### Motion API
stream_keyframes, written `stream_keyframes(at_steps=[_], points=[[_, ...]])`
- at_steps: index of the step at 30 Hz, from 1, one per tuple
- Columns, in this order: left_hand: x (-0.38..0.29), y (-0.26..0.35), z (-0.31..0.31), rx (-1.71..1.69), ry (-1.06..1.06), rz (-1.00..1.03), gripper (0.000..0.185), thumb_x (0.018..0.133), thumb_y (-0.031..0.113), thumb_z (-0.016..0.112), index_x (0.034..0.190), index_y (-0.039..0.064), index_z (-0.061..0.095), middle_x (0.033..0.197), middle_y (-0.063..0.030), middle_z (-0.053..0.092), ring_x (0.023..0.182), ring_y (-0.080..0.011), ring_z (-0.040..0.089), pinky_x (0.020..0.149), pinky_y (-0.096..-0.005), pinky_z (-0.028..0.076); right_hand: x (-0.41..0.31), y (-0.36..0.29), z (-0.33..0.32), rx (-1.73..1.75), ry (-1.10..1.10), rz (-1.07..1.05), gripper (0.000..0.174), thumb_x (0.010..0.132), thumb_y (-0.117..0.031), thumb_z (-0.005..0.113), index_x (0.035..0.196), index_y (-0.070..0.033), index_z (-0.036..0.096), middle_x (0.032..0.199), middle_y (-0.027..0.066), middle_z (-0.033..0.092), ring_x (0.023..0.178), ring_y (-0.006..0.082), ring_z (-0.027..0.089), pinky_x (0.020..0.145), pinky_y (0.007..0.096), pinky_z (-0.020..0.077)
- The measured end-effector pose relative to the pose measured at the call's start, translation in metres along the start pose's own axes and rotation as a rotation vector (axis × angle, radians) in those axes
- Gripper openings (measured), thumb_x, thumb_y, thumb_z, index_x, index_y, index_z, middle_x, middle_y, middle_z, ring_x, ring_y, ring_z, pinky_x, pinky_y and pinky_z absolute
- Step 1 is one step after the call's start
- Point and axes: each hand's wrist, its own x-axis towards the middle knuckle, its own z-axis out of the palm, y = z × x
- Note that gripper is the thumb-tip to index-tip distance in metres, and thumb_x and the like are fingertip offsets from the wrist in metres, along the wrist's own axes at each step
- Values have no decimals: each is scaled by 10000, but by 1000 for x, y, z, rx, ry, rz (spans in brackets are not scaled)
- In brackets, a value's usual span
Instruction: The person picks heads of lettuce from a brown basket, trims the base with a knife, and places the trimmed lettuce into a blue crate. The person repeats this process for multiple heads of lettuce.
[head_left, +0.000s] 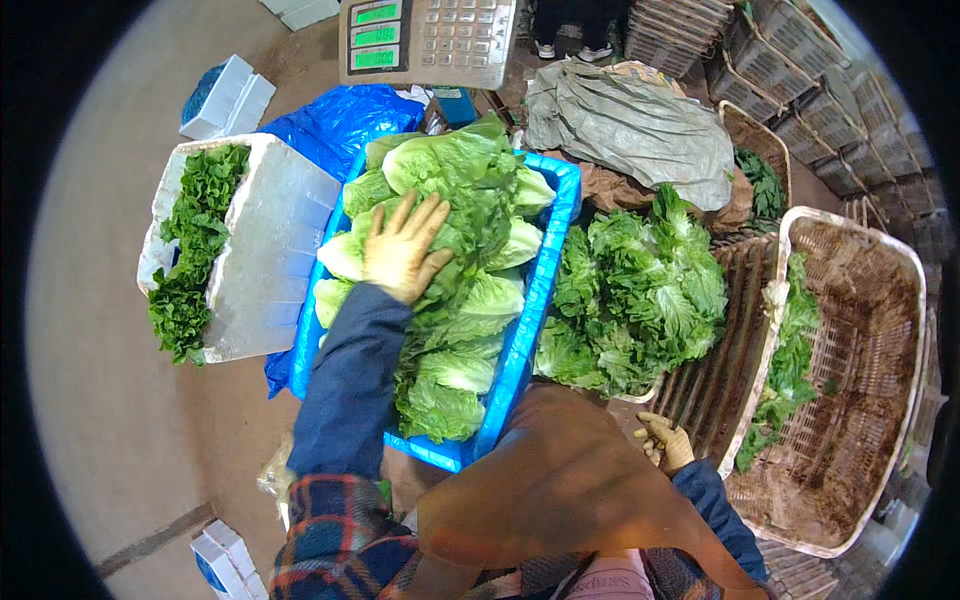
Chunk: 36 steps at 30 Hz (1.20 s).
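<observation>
My left hand, in a pale yellow work glove, lies palm down with fingers spread on heads of romaine-like lettuce. These heads are piled in a box lined with blue plastic, several with their pale stem ends facing outward. Low on the right, my right hand wears a similar glove. Its fingers are loosely curled, with gaps between them and nothing visible in them. It is beside a dirty, white-rimmed plastic crate with some loose leaves inside. Loose green lettuce is heaped right of the blue-lined box.
A digital scale with lit displays stands beyond the box. To the left, a foam box holds curly green lettuce. A grey plastic sheet covers things at the back right. Stacked crates line the far right; a person's shoes show behind.
</observation>
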Motion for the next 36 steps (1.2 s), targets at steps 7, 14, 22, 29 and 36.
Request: stream_keyframes(at_steps=[7, 14, 22, 29, 36], points=[[-6, -4, 16, -184, 29, -24, 757, 838, 172, 708, 1529, 160, 402, 1516, -131, 475, 1400, -369, 413, 1175, -507, 290, -39, 35, -33, -373, -16, -130, 291, 990, -305, 612, 1025, -46, 738, 928, 49, 749, 732, 83, 660, 575, 202, 487], [-77, 184, 1, -434, 834, -362, 638, 903, 97, 633, 1478, -30, 387, 1490, -231, 458, 1370, -346, 447, 1136, -471, 372, -92, 72, -100, -76, 259, -452, 218, 982, -226, 647, 1057, -22, 653, 961, 78, 739, 767, 113, 689, 547, 226, 495], [-168, 417, 90, -740, -496, 91, 439, 849, 204, 697, 1259, 69, 615, 1173, -202, 672, 1105, -399, 629, 959, -445, 511, -108, 89, -144, -225, -126, -280, 282, 966, -160, 655, 1220, -37, 640, 801, 63, 689, 626, 101, 618, 541, 225, 480], [-198, 403, 147, -985, -941, -153, 638, 909, 300, 699, 1451, 41, 485, 1396, -175, 585, 1269, -287, 581, 1060, -366, 460, -46, 105, -114, -344, -63, -451, 316, 827, -150, 812, 1057, -54, 617, 818, -22, 622, 756, 79, 561, 707, 250, 482], [25, 324, 227, -435, -320, -142, 763, 782, 321, 758, 1446, 87, 465, 1477, -186, 475, 1384, -420, 402, 1115, -496, 389, 71, 17, -58, -284, 642, -622, 263, 872, -290, 757, 911, -33, 717, 688, -19, 631, 663, 40, 511, 653, 262, 479]])
